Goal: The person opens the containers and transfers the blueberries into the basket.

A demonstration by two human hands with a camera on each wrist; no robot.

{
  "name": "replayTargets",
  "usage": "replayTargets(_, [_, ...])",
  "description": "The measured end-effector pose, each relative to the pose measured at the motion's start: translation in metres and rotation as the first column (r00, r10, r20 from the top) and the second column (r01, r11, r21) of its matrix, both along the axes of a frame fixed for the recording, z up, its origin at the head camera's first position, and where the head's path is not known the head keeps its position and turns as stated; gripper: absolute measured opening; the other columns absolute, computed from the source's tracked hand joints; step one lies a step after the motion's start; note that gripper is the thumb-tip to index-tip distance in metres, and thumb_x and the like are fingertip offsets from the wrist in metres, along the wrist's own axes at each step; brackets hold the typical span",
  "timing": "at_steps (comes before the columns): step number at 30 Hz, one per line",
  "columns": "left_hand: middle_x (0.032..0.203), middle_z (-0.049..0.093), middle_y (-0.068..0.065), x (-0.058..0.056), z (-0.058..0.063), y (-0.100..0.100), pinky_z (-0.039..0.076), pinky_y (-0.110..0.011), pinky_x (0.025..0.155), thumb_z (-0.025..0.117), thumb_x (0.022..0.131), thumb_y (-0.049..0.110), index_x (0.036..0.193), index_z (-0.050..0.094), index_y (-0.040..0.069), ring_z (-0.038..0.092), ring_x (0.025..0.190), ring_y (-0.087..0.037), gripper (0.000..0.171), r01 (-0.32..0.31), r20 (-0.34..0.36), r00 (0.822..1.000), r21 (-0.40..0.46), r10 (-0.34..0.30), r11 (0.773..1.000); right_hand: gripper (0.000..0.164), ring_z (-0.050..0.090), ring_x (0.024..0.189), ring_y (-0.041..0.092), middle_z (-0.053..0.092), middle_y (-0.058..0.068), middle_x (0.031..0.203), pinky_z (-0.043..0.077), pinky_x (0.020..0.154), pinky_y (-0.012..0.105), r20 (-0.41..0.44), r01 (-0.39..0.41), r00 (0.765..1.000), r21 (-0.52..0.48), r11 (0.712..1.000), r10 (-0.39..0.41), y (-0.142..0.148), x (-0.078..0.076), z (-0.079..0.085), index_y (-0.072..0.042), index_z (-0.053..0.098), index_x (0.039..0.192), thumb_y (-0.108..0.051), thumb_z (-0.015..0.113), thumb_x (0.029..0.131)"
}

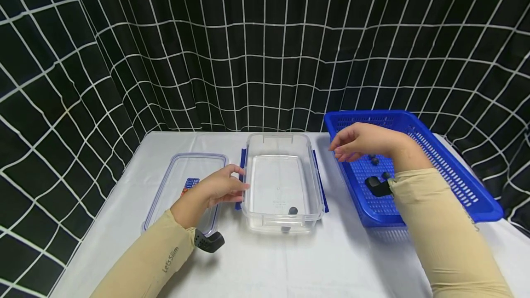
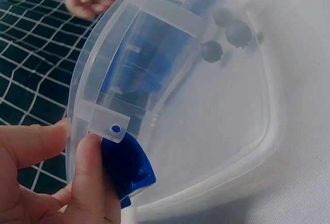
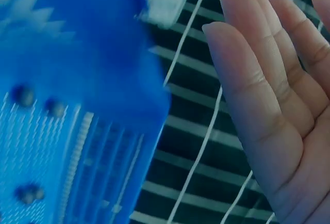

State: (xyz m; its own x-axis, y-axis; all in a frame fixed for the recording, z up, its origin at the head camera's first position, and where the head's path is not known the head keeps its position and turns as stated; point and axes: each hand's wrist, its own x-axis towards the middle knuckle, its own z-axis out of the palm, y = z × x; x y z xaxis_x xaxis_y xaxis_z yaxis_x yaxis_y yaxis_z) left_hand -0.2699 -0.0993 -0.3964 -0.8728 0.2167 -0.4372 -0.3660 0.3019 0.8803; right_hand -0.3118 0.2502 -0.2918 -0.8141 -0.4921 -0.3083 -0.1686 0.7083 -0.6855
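A clear plastic container (image 1: 276, 183), lidless with blue side latches (image 2: 129, 164), sits on the white table. My left hand (image 1: 225, 185) pinches its left rim beside a latch. Small dark round balls (image 2: 238, 33), resembling blueberries, lie at the container's near end. My right hand (image 1: 364, 139) is over the left edge of a blue basket (image 1: 449, 164). Its fingers (image 3: 242, 64) are loosely extended and hold nothing. More dark balls (image 1: 374, 161) lie on the basket floor, partly hidden by the right arm.
Left of the container lies a clear lid (image 1: 175, 169) with a coloured label, partly covered by my left arm. A black cloth with a white grid (image 1: 273, 59) hangs behind the white tabletop (image 1: 290, 261).
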Motion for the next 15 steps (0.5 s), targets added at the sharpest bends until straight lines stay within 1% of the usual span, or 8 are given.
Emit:
replayTargets(3, [0.097,0.056,-0.014,0.0,0.0,0.0,0.057,-0.028,0.068,0.068,0.081,0.009,0.122,0.042,0.013,0.061,0.073,-0.02,0.049,0.001,0.001,1.0,0.002,-0.001,1.0,0.025,0.063,0.091,0.022,0.065,0.009,0.097,0.055,0.081,0.036,0.0,-0.099,0.995,0.032,0.995,0.099,-0.025,0.0,0.001,-0.003,0.062,0.109,-0.017,0.06,0.088])
replayTargets(7, [0.096,0.056,-0.014,0.001,0.001,0.001,0.057,-0.028,0.068,0.067,0.081,0.008,0.122,0.042,0.013,0.06,0.073,-0.019,0.048,0.005,0.001,1.0,0.012,-0.005,1.0,0.018,0.063,0.088,0.019,0.065,0.006,0.094,0.055,0.08,0.034,0.013,-0.208,0.978,0.094,0.974,0.208,-0.057,0.0,-0.001,-0.007,0.064,0.105,-0.013,0.058,0.089])
replayTargets(11, [0.095,0.056,-0.014,0.001,0.002,0.0,0.057,-0.028,0.067,0.067,0.081,0.008,0.122,0.042,0.013,0.061,0.071,-0.019,0.048,0.007,0.002,1.0,0.015,-0.007,1.0,0.014,0.063,0.084,0.018,0.065,0.005,0.089,0.056,0.075,0.032,0.023,-0.313,0.949,0.162,0.936,0.313,-0.088,0.002,-0.006,-0.008,0.065,0.1,-0.009,0.056,0.089])
replayTargets(13, [0.095,0.056,-0.014,0.0,0.001,0.0,0.057,-0.028,0.068,0.067,0.081,0.007,0.122,0.042,0.013,0.061,0.071,-0.019,0.048,0.007,0.002,1.0,0.023,-0.007,1.0,0.013,0.063,0.082,0.017,0.065,0.005,0.087,0.056,0.073,0.031,0.03,-0.364,0.93,0.197,0.91,0.366,-0.103,0.004,-0.01,-0.008,0.066,0.098,-0.008,0.057,0.088])
replayTargets(15, [0.096,0.056,-0.014,0.0,0.0,0.0,0.057,-0.029,0.068,0.067,0.081,0.007,0.122,0.042,0.012,0.061,0.072,-0.019,0.048,0.009,-0.001,1.0,0.028,-0.009,1.0,0.012,0.063,0.08,0.015,0.065,0.004,0.087,0.056,0.072,0.03,0.045,-0.396,0.917,0.227,0.89,0.397,-0.115,0.006,-0.013,-0.009,0.066,0.096,-0.008,0.057,0.088])
